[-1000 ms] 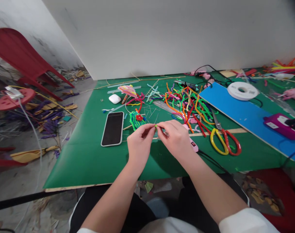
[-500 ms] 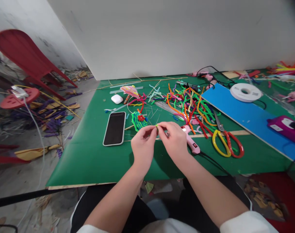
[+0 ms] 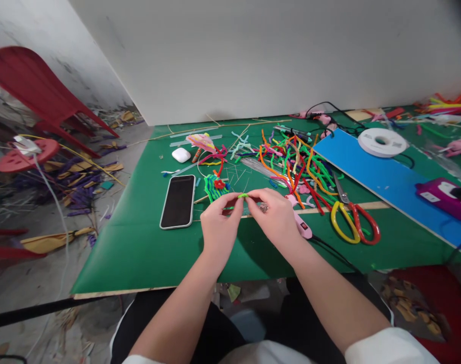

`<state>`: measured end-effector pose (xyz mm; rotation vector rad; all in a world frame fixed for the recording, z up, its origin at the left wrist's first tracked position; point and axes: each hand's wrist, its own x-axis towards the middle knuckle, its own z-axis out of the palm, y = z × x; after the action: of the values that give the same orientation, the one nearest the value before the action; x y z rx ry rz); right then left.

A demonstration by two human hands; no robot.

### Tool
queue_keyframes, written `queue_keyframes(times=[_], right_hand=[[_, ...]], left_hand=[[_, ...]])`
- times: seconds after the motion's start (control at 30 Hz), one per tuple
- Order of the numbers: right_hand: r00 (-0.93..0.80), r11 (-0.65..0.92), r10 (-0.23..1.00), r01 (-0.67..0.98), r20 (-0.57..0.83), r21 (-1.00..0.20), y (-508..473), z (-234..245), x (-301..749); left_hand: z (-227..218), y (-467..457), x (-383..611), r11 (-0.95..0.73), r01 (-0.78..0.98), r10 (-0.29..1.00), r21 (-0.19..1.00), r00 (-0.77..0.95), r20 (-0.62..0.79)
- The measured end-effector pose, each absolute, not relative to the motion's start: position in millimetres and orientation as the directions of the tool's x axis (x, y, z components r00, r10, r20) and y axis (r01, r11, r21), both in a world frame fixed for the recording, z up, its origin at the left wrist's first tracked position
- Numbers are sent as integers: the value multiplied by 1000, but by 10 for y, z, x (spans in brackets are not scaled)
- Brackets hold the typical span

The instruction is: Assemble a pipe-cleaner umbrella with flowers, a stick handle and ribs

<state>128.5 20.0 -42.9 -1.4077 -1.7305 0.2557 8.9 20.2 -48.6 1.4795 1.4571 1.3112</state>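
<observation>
Smooth green desk (image 3: 139, 253), head view, with a flat pale panel (image 3: 253, 65) behind. Fingers of your left hand (image 3: 222, 215) and right hand (image 3: 274, 210) pinch opposite ends of a short lime-green strip (image 3: 243, 195) above the desk; texture too small to read. Around: ridged blue-and-green piece (image 3: 213, 189), tangled fuzzy stems (image 3: 291, 156), glossy slab-like phone (image 3: 178, 201), round-handled scissors (image 3: 354, 222).

The green-covered table (image 3: 139, 253) is strewn with a phone (image 3: 178, 202), a white case (image 3: 181, 155), a heap of coloured pipe cleaners (image 3: 300, 159), scissors (image 3: 343, 197) and a blue board (image 3: 392, 189).
</observation>
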Motion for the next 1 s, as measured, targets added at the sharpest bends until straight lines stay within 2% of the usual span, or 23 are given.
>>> queue_keyframes(times=[0.13, 0.27, 0.33, 0.53, 0.7, 0.87, 1.0], right_hand=[[33, 321, 885, 678, 464, -661, 204, -413, 1293], [-3, 320, 888, 724, 460, -612, 207, -409, 1302], [-8, 321, 888, 728, 460, -606, 199, -402, 1304], [19, 280, 919, 669, 393, -688, 178, -394, 1289], [6, 309, 883, 745, 469, -591, 174, -429, 1283], [-64, 354, 847, 810, 528, -469, 164, -449, 1293], [-81, 357, 837, 830, 540, -429, 163, -451, 1293]], left_hand=[[-478, 216, 71, -204, 407, 963, 890, -78, 257], [-469, 215, 55, -324, 488, 923, 811, -25, 384], [-470, 213, 48, -318, 483, 926, 816, -26, 377], [-492, 207, 54, -214, 398, 961, 892, -75, 265], [-480, 191, 79, -201, 407, 966, 891, -66, 248], [-472, 188, 85, -258, 490, 948, 833, -38, 317], [-484, 192, 80, -290, 528, 935, 798, -20, 353]])
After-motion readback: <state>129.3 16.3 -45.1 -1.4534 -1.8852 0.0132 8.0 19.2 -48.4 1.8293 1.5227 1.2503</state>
